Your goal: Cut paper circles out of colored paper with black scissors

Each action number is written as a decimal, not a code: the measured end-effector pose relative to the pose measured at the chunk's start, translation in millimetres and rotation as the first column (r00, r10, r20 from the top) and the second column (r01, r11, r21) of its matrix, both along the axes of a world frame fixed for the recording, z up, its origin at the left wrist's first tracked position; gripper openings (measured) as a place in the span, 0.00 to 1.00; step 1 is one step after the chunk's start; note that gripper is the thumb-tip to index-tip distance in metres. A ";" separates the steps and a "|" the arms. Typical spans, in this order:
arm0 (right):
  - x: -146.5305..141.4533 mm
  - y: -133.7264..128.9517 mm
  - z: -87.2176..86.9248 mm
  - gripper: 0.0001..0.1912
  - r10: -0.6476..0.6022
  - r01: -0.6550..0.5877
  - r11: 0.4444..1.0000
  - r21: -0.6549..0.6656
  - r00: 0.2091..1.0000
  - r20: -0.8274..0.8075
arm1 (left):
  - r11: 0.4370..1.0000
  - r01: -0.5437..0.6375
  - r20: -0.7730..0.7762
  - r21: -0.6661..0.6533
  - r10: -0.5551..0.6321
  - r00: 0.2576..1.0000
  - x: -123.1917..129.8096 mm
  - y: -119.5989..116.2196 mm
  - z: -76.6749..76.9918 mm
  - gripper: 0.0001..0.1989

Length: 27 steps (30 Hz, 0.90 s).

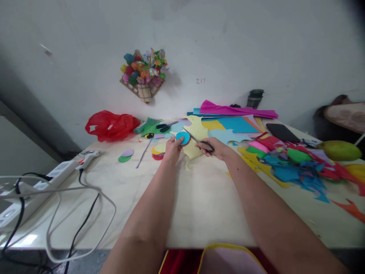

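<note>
Near the middle of the table, my left hand (173,147) pinches a round blue paper disc (183,138) by its left side. My right hand (214,147) grips black-handled scissors (207,148), whose blades point up and left close to the disc's right edge. Pale yellow paper (199,131) with a jagged outline lies beneath and behind the disc and blades. Just left of my left hand are yellow and red paper rounds (158,156), partly overlapping. A purple round (128,152) overlaps a green round (123,159) farther left.
Colored scraps (288,167) are heaped at the right, near a dark phone (282,133) and a green fruit (339,150). Paper sheets (236,124), a second pair of scissors (164,128) and a red bag (111,125) lie behind. Cables and a power strip (42,190) occupy the left.
</note>
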State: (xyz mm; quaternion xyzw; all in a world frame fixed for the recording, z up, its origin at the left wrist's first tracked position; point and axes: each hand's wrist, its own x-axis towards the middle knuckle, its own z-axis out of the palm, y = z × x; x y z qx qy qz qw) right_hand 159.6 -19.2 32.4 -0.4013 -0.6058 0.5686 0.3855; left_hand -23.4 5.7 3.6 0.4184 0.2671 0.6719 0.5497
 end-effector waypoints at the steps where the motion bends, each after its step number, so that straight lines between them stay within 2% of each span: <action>1: -0.5 -0.6 0.7 0.09 -0.001 0.001 1.000 -0.004 1.000 -0.002 | 1.000 0.006 0.004 -0.005 -0.006 1.000 -0.5 -0.1 0.2 0.17; 11: -1.3 -4.2 3.3 0.09 0.011 -0.011 1.000 0.005 1.000 -0.010 | 0.999 0.039 -0.010 -0.001 -0.039 0.999 -6.6 -0.3 0.0 0.19; 27: 1.6 -2.6 3.4 0.07 0.063 -0.062 0.997 -0.054 0.998 0.009 | 0.995 0.100 -0.027 -0.007 -0.101 0.995 -17.0 -0.2 -1.0 0.19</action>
